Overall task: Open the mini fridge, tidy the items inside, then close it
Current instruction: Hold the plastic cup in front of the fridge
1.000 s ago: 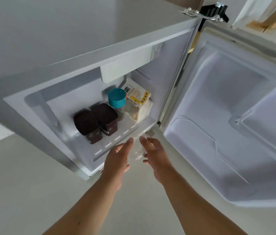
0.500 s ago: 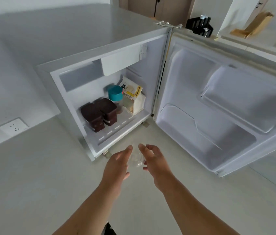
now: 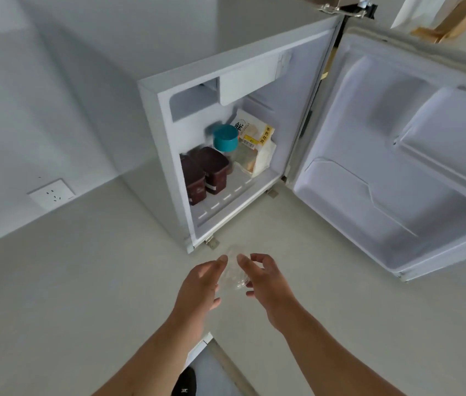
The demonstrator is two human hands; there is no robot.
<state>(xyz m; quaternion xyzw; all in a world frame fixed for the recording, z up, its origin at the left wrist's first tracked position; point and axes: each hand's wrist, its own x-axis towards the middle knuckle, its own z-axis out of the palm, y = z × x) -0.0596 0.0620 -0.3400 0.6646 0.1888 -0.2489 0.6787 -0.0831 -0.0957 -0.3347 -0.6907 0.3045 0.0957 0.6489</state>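
The white mini fridge (image 3: 166, 155) stands open on the floor, its door (image 3: 414, 155) swung wide to the right. Inside on the bottom shelf sit two dark brown lidded containers (image 3: 206, 172), a jar with a teal lid (image 3: 225, 137) behind them, and a bag of bread (image 3: 254, 147) at the right. In front of the fridge, above the floor, my left hand (image 3: 200, 281) and my right hand (image 3: 266, 281) hold a small clear plastic cup (image 3: 234, 274) between them, fingers on either side of it.
A wall socket (image 3: 53, 194) sits low on the wall at left. The pale floor (image 3: 83, 295) spreads around the fridge. A dark shoe (image 3: 184, 382) shows at the bottom edge. Brown paper packaging (image 3: 452, 20) lies at the top right behind the door.
Both hands have drawn back from the fridge shelf with the clear cup between them. The view has pulled away, so the fridge appears farther off and the floor in front shows.
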